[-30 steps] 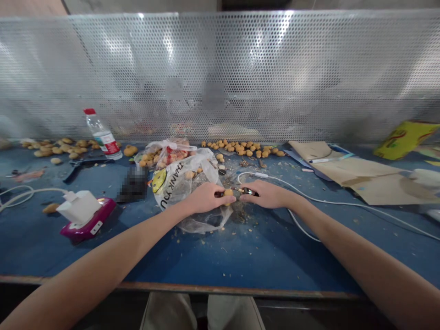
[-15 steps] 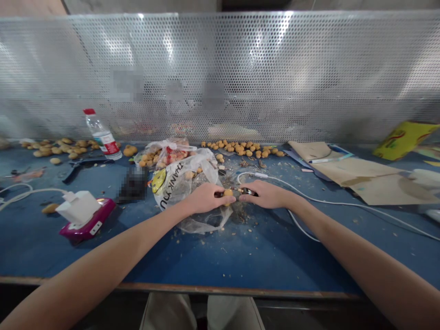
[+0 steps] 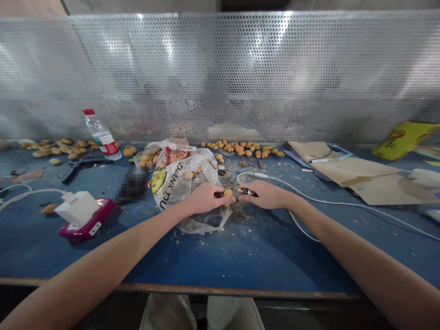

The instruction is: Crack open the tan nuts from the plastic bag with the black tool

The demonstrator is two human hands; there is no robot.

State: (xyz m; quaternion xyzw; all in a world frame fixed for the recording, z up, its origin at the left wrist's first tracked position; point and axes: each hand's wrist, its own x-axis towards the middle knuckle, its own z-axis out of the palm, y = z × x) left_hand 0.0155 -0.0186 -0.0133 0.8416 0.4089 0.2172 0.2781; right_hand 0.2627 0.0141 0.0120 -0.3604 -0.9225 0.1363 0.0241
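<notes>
My left hand (image 3: 208, 197) is closed, pinching a small, round, yellow-brown piece (image 3: 228, 197) that looks like a fruit or small potato. A dark bit shows at its fingertips, too small to make out. Opposite it, my right hand (image 3: 264, 195) grips a dark, shiny-handled tool (image 3: 249, 192). Its slim metal tip points left and reaches the round piece; its exact kind I cannot tell. Beneath my left hand lies a clear plastic bag (image 3: 187, 183) marked THANK YOU, with a few similar pieces inside. Crumbs and brown scraps (image 3: 242, 213) are scattered below both hands.
Heaps of similar round pieces (image 3: 245, 147) lie along a perforated metal screen (image 3: 240, 68). On the left are a water bottle (image 3: 105, 140) and a purple power strip (image 3: 87, 227) with a white plug. A white cable (image 3: 330, 201) and cardboard (image 3: 364, 176) lie to the right.
</notes>
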